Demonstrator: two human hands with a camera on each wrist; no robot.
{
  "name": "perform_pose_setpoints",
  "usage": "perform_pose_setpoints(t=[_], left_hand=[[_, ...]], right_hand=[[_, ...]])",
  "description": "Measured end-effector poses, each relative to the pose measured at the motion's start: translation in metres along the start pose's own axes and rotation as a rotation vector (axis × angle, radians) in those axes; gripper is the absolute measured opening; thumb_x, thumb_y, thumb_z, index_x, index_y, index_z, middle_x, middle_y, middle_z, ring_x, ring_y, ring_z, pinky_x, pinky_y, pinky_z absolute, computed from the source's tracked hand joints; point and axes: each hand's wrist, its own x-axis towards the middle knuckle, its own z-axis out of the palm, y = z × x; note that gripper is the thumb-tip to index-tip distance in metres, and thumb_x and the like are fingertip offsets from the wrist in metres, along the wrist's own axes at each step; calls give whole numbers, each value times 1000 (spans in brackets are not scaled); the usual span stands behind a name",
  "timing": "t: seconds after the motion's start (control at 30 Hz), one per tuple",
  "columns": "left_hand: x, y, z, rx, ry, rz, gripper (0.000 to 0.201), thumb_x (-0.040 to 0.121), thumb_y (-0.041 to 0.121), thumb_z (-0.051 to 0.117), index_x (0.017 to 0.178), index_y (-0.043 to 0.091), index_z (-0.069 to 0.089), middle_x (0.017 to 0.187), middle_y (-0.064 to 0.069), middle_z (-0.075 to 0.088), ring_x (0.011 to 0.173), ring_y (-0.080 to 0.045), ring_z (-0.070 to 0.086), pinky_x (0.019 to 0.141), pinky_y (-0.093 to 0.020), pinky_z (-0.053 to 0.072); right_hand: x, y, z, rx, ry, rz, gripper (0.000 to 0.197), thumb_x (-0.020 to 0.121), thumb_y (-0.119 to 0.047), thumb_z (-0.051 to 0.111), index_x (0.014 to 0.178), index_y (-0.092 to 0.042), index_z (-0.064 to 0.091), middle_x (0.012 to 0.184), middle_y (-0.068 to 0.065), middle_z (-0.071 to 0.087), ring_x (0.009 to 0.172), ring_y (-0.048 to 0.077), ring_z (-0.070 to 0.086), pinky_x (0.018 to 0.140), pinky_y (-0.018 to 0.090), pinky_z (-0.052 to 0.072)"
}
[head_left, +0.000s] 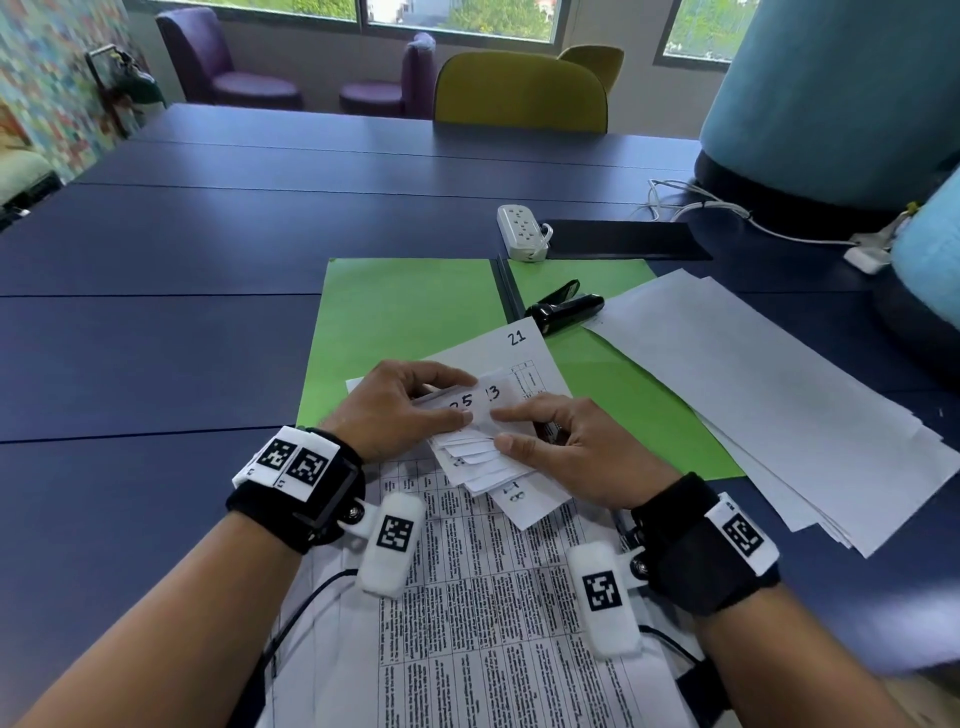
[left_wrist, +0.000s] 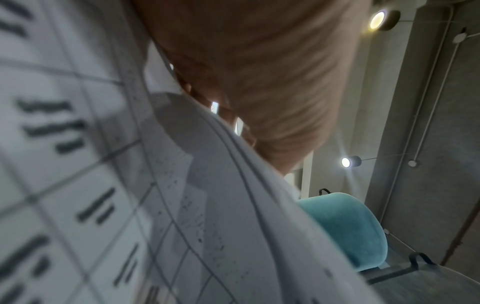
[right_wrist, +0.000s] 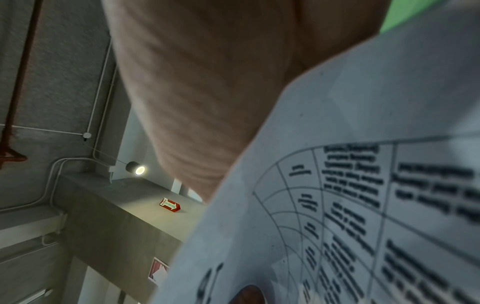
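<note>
Holding a fanned stack of numbered sheets (head_left: 485, 465) at near centre, over the green folder (head_left: 405, 312). Left hand (head_left: 400, 410) pinches the top sheet's corner, fingers curled. Right hand (head_left: 561, 447) pinches the fanned corners between thumb and forefinger, so both hands have a grip. Black stapler (head_left: 563, 306) lies farther right on the folder, untouched.
</note>
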Motion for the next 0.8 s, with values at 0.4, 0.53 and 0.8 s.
perform_pose_setpoints(t=[0.4, 0.53, 0.8], left_hand=[[-3, 3, 0, -5, 11, -6, 34, 79, 16, 84, 106, 36, 76, 94, 5, 78, 85, -18, 75, 90, -45, 60], [-3, 3, 0, -15, 11, 2, 31, 78, 18, 85, 99, 38, 76, 93, 1, 78, 83, -23, 75, 88, -49, 60], [-2, -1, 1, -95, 5, 11, 41, 62, 33, 88, 101, 38, 77, 99, -5, 78, 90, -32, 75, 88, -53, 60]], right_hand=[[0, -3, -1, -34, -16, 1, 51, 86, -49, 66, 133, -30, 60, 130, -17, 56, 121, -2, 50, 93, 13, 38], [0, -3, -1, -28, -8, 2, 65, 79, -59, 64, 137, -31, 56, 131, -18, 54, 122, -1, 50, 105, 27, 43], [-1, -5, 0, -24, -37, 5, 65, 75, -64, 63, 132, -33, 60, 124, -20, 53, 120, 0, 50, 108, 35, 43]])
